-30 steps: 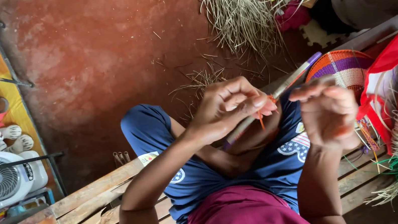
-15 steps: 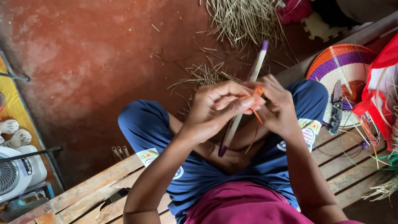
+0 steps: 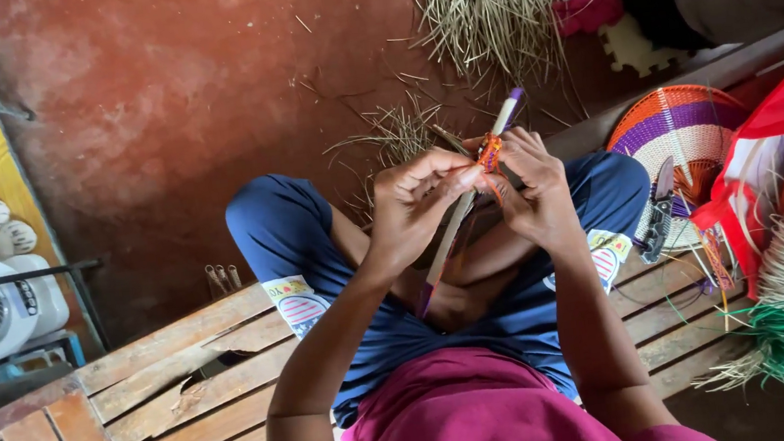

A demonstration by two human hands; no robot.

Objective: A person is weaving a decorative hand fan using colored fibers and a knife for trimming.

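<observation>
Head view, item: your left hand and right hand, apart a second ago, now meet closed-fingered around the small orange woven start on the long purple-tipped strip held between them above your lap, winding under way.

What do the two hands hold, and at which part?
Both hands pinch a long stick near its upper end, at the orange wrapping.

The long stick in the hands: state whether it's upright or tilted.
Tilted. The stick slants from its purple tip, upper right, down-left between the left hand and right hand.
</observation>
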